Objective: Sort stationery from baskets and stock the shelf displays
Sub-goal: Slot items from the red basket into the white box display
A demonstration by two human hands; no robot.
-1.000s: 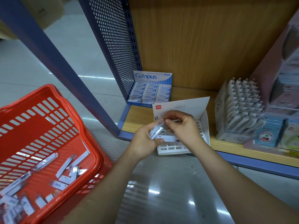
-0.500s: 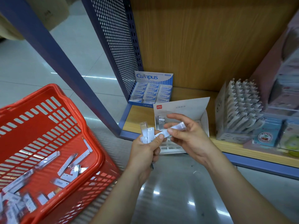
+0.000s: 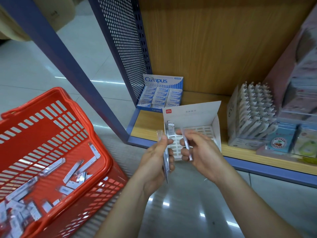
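"Slim packet (image 3: 186, 146): how is it handling?"

"It's looking light, stiff and slick, so you're better off pinching it near the middle than at a tip. Your right hand (image 3: 202, 152) is gripping it upright over the white display box (image 3: 217, 127) on the shelf (image 3: 147, 131). Your left hand (image 3: 152, 165) is clamping the spare bundle (image 3: 166, 162) just beside it."

"What's changing?"

"Half a second ago you were drawing it nearly level out of the bundle. Now you're standing it on end, with your hands slightly apart. The red basket (image 3: 103, 148) is holding the rest."
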